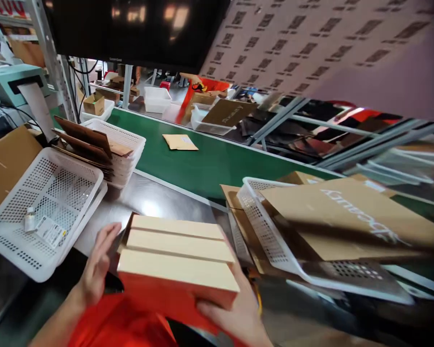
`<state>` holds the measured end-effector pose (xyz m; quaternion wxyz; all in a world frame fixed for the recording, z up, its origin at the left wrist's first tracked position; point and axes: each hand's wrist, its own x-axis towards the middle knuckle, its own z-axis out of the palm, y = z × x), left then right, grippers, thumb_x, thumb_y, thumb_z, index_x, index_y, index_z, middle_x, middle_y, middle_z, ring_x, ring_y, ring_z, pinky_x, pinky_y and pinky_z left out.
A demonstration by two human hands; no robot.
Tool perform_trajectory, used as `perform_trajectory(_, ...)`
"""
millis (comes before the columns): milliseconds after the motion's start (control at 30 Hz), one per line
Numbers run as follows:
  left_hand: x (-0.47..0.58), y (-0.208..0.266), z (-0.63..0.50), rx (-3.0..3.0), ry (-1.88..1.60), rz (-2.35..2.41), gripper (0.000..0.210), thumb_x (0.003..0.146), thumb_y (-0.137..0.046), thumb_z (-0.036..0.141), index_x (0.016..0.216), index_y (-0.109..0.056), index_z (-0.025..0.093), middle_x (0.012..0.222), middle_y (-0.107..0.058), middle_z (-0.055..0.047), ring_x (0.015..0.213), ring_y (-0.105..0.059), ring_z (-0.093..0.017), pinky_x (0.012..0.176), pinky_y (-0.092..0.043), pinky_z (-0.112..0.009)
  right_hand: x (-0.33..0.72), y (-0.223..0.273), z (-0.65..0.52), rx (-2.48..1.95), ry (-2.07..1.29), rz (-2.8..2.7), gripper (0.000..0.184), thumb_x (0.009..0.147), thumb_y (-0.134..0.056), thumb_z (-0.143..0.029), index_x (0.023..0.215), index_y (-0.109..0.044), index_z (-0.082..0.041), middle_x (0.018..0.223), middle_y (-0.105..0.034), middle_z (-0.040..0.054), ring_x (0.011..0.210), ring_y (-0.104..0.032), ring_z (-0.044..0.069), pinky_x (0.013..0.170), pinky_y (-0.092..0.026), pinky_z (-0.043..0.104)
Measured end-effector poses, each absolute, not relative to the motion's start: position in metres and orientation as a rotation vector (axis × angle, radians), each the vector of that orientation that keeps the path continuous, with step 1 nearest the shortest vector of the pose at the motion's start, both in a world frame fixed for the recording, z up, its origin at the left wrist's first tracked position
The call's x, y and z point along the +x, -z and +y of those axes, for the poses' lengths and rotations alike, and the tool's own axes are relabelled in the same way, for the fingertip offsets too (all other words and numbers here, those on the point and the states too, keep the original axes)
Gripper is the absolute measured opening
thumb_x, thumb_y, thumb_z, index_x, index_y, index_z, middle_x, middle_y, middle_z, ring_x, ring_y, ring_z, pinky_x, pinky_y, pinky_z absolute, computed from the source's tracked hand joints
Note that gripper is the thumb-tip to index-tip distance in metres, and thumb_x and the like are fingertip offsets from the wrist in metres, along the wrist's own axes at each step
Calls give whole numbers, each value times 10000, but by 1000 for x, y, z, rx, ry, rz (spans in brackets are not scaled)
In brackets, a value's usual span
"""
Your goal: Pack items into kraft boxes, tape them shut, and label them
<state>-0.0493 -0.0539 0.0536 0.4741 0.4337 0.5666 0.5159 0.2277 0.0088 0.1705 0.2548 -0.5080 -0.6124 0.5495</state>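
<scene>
Three boxes (179, 265) sit pressed together in front of my body, with cream upper faces and a reddish front side. My right hand (235, 308) grips them at the right end, its thumb on the front and the other fingers partly hidden behind. Just off their left end is my left hand (97, 265), open with the fingers stretched out and holding nothing. A brown edge (125, 233) shows behind the boxes on the left; what it belongs to is unclear.
To the left, a white perforated basket (75, 176) holds a small bottle (30, 220) and a label (50, 231). A yellow padded envelope (181, 141) lies on the green conveyor belt (217, 166). At right, a large carton (347, 217) leans over another basket (253, 217). A monitor (137, 29) hangs overhead.
</scene>
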Motion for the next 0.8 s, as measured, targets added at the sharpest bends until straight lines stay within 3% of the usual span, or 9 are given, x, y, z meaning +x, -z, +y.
perform_trajectory(133, -31, 18, -15, 897, -1055, 1604, 919, 1013, -315, 643, 1600, -389, -61, 1672, -315, -201, 1595, -239, -310, 1341, -130, -420, 228, -171, 48, -1309, -718, -2389, 1091, 800, -734, -390, 1697, -126, -256, 1567, -353, 172, 1396, -390, 429, 1132, -375, 579)
perform_trajectory(233, -11, 62, -4, 744, -1004, 1400, 841, 1026, -284, 553, 1567, -414, -77, 1629, -392, -211, 1555, -341, -281, 1328, -214, -394, 194, -139, 60, -1316, -478, -2846, 1057, 745, -751, -390, 1664, -287, -151, 1416, -486, 235, 1207, -499, 424, 965, -444, 575)
perform_trajectory(333, -2, 79, -8, 729, -1089, 1353, 759, 1050, -305, 535, 1533, -474, -27, 1590, -454, -199, 1510, -411, -249, 1315, -254, -373, 162, -82, 60, -1487, -527, -3057, 1144, 699, -838, -358, 1680, -311, -96, 1445, -468, 258, 1236, -479, 440, 1014, -432, 576)
perform_trajectory(433, -4, 81, -10, 730, -1090, 1353, 702, 1069, -317, 502, 1546, -456, 7, 1615, -423, -186, 1527, -381, -238, 1322, -224, -375, 148, -20, 60, -1386, -775, -3053, 1147, 846, -830, -444, 1675, -204, 43, 1622, -219, 322, 1481, -252, 468, 1199, -290, 595)
perform_trajectory(533, -6, 77, -7, 772, -1045, 1351, 682, 1072, -308, 480, 1549, -446, 12, 1625, -408, -182, 1541, -360, -244, 1325, -213, -388, 150, 10, 68, -1151, -1008, -3155, 940, 985, -730, -424, 1659, -272, 43, 1659, -130, 310, 1546, -146, 446, 1231, -206, 645)
perform_trajectory(600, -7, 70, -9, 793, -1013, 1364, 682, 1068, -316, 482, 1545, -455, 15, 1622, -407, -194, 1543, -360, -262, 1321, -223, -396, 157, 4, 75, -1025, -1070, -3156, 761, 1050, -623, -370, 1658, -335, -15, 1681, -138, 246, 1565, -106, 410, 1247, -156, 648)
perform_trajectory(667, -17, 56, -19, 874, -1042, 1390, 662, 1068, -345, 497, 1519, -500, 37, 1612, -420, -194, 1529, -386, -264, 1308, -264, -394, 169, -16, 80, -955, -1100, -3067, 578, 1080, -522, -349, 1580, -497, -58, 1640, -318, 189, 1545, -242, 346, 1270, -211, 550)
perform_trajectory(733, -43, 34, -37, 1074, -1133, 1441, 574, 1077, -404, 480, 1485, -561, 108, 1611, -436, -149, 1506, -423, -230, 1281, -326, -369, 183, -36, 80, -1117, -1042, -2881, 499, 1090, -447, -355, 1447, -625, -55, 1477, -541, 177, 1405, -484, 298, 1211, -360, 434)
perform_trajectory(800, -89, 12, -57, 1315, -1238, 1577, 436, 1074, -494, 411, 1438, -616, 205, 1604, -460, -73, 1486, -448, -185, 1248, -369, -328, 196, -46, 77, -1585, -936, -2721, 511, 1071, -430, -341, 1388, -612, 15, 1380, -591, 234, 1279, -580, 334, 1115, -447, 442)
